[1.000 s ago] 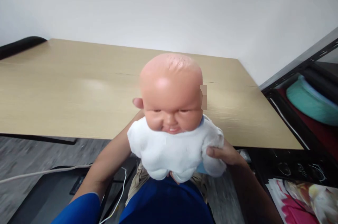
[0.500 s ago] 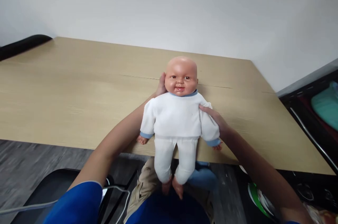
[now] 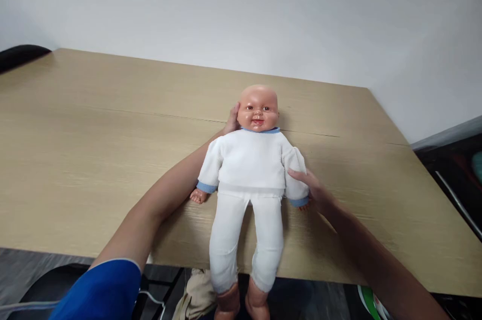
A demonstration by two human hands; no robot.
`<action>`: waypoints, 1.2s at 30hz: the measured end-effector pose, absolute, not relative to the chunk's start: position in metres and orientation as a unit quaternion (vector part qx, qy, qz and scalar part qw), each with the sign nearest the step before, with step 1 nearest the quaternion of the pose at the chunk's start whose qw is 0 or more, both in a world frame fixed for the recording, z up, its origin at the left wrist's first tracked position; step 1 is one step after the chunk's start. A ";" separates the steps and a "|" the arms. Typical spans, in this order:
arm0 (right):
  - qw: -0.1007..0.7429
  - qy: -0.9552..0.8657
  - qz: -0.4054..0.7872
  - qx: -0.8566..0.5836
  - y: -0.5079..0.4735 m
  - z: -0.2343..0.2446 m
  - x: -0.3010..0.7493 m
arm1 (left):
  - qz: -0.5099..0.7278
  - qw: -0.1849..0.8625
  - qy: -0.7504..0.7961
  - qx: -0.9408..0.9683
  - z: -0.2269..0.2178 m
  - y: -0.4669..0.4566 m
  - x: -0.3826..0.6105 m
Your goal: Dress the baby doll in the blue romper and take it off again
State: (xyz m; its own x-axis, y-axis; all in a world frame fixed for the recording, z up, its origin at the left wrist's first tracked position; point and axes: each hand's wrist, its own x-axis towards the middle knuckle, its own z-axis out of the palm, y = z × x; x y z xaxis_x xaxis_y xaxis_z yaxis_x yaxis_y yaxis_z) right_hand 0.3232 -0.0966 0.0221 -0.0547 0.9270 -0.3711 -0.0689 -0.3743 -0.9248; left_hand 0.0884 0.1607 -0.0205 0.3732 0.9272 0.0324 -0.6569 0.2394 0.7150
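Note:
A baby doll [image 3: 251, 162] in a white outfit with blue collar and cuffs lies face up along the wooden table [image 3: 113, 159], its feet extending past the front edge. Behind the doll's head and neck is my left hand [image 3: 231, 119], its fingers mostly hidden and only a small part showing beside the cheek. Over on the other side, my right hand [image 3: 311, 184] grips the doll's sleeve near the elbow, thumb on top and the other fingers out of sight underneath.
A pale wall [image 3: 241, 13] stands behind the table. Black chair parts [image 3: 24, 56] show at the far left, and another dark seat [image 3: 52, 290] is at lower left with a white cable [image 3: 30, 306]. Dark furniture with a metal bar [image 3: 457, 202] is at right.
The doll has come to lie lower and flatter on the table, its legs now stretched straighter toward me. My right hand has slid down the doll's sleeve. My left hand stays by the head.

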 end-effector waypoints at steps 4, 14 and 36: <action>0.419 -0.510 0.458 -0.596 -0.099 0.010 0.326 | 0.525 0.751 0.221 0.334 -0.023 0.183 0.083; 0.363 -0.635 0.207 -0.650 -0.106 -0.014 0.325 | 0.389 0.790 0.251 0.402 -0.002 0.204 0.066; 0.353 -0.663 0.169 -0.639 -0.108 -0.021 0.330 | 0.347 0.802 0.239 0.424 -0.006 0.211 0.057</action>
State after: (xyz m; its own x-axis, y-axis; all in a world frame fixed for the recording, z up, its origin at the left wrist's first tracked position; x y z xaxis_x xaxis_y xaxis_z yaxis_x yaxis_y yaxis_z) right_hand 0.3304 -0.1080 -0.0208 0.0651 0.9656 0.2519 0.7270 0.1271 -0.6748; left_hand 0.0575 0.2110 -0.0058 0.6447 0.7591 -0.0901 -0.3534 0.4004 0.8455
